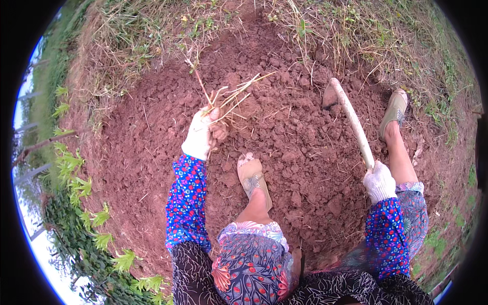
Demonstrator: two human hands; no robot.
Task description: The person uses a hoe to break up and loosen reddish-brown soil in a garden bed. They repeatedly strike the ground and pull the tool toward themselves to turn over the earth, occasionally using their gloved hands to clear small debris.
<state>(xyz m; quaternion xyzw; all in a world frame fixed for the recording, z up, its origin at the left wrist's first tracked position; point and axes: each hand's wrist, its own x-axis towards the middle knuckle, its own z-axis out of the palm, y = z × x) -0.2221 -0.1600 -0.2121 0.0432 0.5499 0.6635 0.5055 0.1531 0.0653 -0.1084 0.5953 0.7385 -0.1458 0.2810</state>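
Observation:
My left hand, in a pale glove, is closed on a small bunch of dry grass stalks and a rooted stem, held above the loose soil. My right hand, in a white knitted glove, grips the pale wooden handle of a hoe. The handle reaches forward from that hand, and the hoe's blade rests against the soil near the grass edge. Reddish-brown clods lie between the two hands.
My shod feet stand on the soil, one near the middle, the other right of the hoe. Dry and green grass borders the dug soil ahead. Leafy green plants and a thin branch are at the left.

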